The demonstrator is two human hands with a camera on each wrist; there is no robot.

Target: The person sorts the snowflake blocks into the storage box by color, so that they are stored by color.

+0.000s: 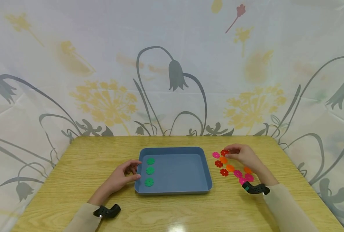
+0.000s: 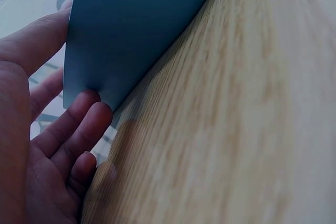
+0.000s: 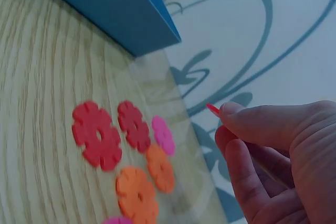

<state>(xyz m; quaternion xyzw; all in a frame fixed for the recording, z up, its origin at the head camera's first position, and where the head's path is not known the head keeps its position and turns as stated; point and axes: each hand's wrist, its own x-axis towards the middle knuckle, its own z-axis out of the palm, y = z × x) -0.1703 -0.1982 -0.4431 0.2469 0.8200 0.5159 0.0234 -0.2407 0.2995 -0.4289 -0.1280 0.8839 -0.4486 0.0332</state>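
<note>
- Right hand (image 1: 244, 156): thumb and fingertips pinched together on a red disc (image 3: 212, 109), seen edge-on in the right wrist view.
- Left hand (image 1: 123, 174): thumb and index finger at the near rim of the tray (image 1: 174, 192), other fingertips against its outer wall; the hand holds this side.
- Tray: directly right of the left hand, left of the right hand, flat on the table (image 1: 172, 211).
- Green discs (image 1: 150, 170): three in a column inside the tray, just right of the left fingertips.
- Two other red discs (image 1: 224, 172): left of the right hand, towards the person.
- Orange discs (image 1: 230, 168): two just below the right fingertips, one under the palm.
- Pink discs (image 1: 216, 155): one left of the right fingertips, three near the right wrist.
- Beyond both hands: a flower-patterned backdrop (image 1: 172, 112).
</note>
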